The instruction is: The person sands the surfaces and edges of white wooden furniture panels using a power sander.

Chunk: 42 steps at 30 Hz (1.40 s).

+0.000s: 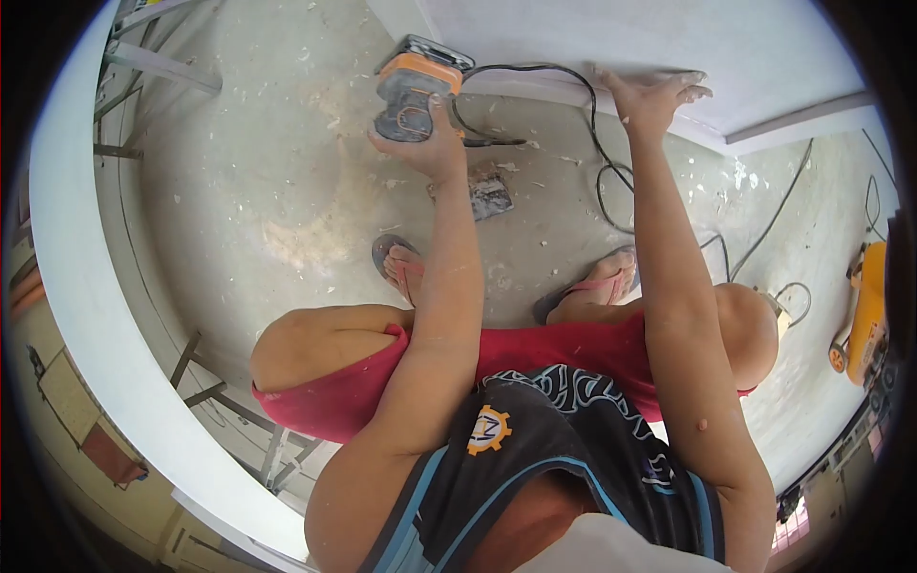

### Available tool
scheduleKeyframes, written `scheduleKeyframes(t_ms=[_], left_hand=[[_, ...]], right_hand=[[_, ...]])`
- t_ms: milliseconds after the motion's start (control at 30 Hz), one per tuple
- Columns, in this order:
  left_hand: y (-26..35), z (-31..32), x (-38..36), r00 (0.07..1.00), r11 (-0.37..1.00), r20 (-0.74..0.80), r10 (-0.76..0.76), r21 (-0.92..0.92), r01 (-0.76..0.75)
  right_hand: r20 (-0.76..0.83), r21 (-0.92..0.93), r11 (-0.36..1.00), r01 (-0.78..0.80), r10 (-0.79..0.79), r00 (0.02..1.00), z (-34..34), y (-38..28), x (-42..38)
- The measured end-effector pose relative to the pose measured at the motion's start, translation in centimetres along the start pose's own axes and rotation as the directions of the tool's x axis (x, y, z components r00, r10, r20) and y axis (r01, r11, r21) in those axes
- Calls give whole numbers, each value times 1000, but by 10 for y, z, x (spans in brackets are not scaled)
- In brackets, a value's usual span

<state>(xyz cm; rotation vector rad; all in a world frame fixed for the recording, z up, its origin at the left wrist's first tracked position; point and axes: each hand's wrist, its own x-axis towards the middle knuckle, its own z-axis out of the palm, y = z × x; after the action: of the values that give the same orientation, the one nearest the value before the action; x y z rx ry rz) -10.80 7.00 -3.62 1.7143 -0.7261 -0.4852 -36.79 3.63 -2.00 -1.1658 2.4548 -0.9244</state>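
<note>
My left hand (425, 148) is wrapped around an orange and grey electric sander (415, 100), with its flat pad turned toward the far side. A black cord (535, 67) trails from the sander to the right. Dusty with white powder, my right hand (659, 100) rests with fingers spread at the lower part of a large white panel (611, 33). Below my left hand, a dark flat piece (492, 196) coated in pale dust lies on the floor, partly behind my forearm.
The concrete floor (277, 172) is spotted with white flecks and dust. A long white surface on metal legs (72, 258) curves along the left. At the right edge stands a yellow wheeled machine (867, 310). Cord loops lie near my right foot (607, 277).
</note>
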Motion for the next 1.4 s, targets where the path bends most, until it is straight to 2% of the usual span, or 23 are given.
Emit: scheduleKeyframes(t_ms=[67, 100, 167, 233, 300, 367, 400, 467, 533, 567, 600, 667, 700, 767, 800, 867, 1000, 1100, 1167, 1233, 1300, 1367, 1400], left_hand=[[-6, 5, -9, 1000, 995, -6, -24, 101, 24], [-8, 9, -13, 996, 994, -36, -83, 66, 85], [-8, 9, -15, 989, 990, -60, -134, 31, 136], [-4, 13, -15, 965, 958, -48, -258, -145, 249], [2, 15, -13, 955, 943, -43, -293, -180, 281], [3, 12, -10, 943, 924, -54, -330, -222, 311], [0, 12, -7, 949, 925, -44, -312, -239, 294], [1, 8, -3, 955, 926, -37, -295, -257, 276], [12, 4, -2, 892, 792, 21, -451, -452, 411], [12, 0, -2, 893, 793, 24, -449, -450, 411], [14, -2, 0, 865, 750, 55, -499, -474, 462], [8, -3, 5, 833, 700, 94, -545, -495, 514], [-1, -4, 8, 821, 675, 121, -558, -508, 534], [-8, -3, 6, 806, 647, 153, -571, -521, 557], [-5, -2, 3, 800, 647, 142, -583, -515, 563], [-2, 2, -1, 792, 644, 135, -595, -509, 571], [-10, 2, -7, 770, 591, 145, -622, -558, 583], [-18, 7, -11, 787, 585, 202, -583, -569, 579], [-26, 2, -11, 801, 599, 228, -554, -559, 573], [-31, -1, -7, 731, 481, 432, -528, -558, 676], [-13, 1, -16, 701, 465, 411, -582, -539, 702], [-11, 4, -25, 664, 445, 385, -640, -519, 730], [-15, 7, -29, 662, 441, 426, -617, -509, 739]], right_hand=[[20, -36, 996, 86, -85, 996, 3, 8, -4], [28, -33, 996, 85, -85, 996, 4, 9, -5], [48, -224, 972, 74, -65, 997, 11, 9, -5], [72, -200, 977, 72, -59, 996, 19, 18, -12], [105, -194, 979, 69, -49, 993, 17, 23, -25], [362, -335, 936, 110, 20, 932, 9, 18, -40], [361, -335, 935, 113, 17, 933, 12, 26, -41], [202, -330, 927, 178, -115, 973, 26, 45, -43], [145, -286, 934, 214, -178, 973, 34, 62, -39], [80, -245, 937, 250, -237, 968, 31, 60, -39], [73, -245, 938, 247, -236, 969, 26, 59, -39], [160, -21, 993, 119, -114, 980, 11, 58, -38], [157, -22, 993, 116, -111, 981, 12, 68, -37], [29, -115, 960, 255, -253, 967, 9, 79, -35], [25, -118, 961, 251, -250, 968, 5, 80, -37], [124, -332, 893, 304, -278, 952, -4, 79, -41], [102, -431, 854, 291, -275, 956, 9, 58, -59], [64, -391, 880, 268, -265, 962, 20, 65, -54], [-181, -95, 935, 342, -354, 917, 30, 84, -39], [-172, 103, 995, 16, 2, 985, 7, 88, -33], [-311, 92, 925, -368, 377, 872, -19, 99, -12], [-360, 526, 749, -403, 625, 693, -45, 107, 7], [-309, 683, 634, -363, 701, 643, -58, 111, 16]])
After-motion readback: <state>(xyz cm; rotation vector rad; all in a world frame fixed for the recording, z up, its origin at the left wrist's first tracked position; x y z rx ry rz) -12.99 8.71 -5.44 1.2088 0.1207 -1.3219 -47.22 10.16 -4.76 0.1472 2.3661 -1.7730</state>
